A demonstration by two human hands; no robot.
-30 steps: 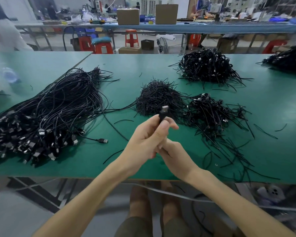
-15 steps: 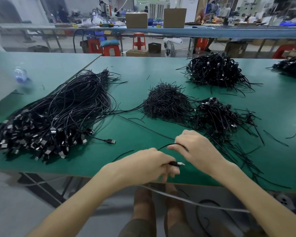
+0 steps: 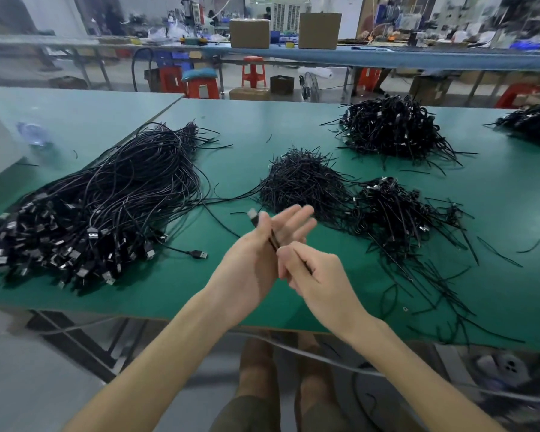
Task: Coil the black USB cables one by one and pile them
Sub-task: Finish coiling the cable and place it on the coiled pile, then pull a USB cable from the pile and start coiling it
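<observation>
One black USB cable (image 3: 273, 239) runs between my hands above the front of the green table (image 3: 175, 294), with its metal plug (image 3: 252, 214) sticking up. My left hand (image 3: 250, 263) holds the cable under its thumb against the palm, and its fingers are stretched out. My right hand (image 3: 315, 272) pinches the same cable just below with curled fingers. A large heap of uncoiled cables (image 3: 100, 207) lies to the left. A pile of coiled cables (image 3: 396, 210) lies to the right.
A mound of short black ties (image 3: 303, 182) sits behind my hands. Two more cable piles, one (image 3: 390, 129) at the back and one (image 3: 533, 120) at the far right, lie on the table. A single plug (image 3: 198, 254) trails from the left heap. Stray ties litter the right front.
Both hands have risen from the table's front edge. My left hand now stands the plug upright with fingers spread, and my right hand has come in close below it.
</observation>
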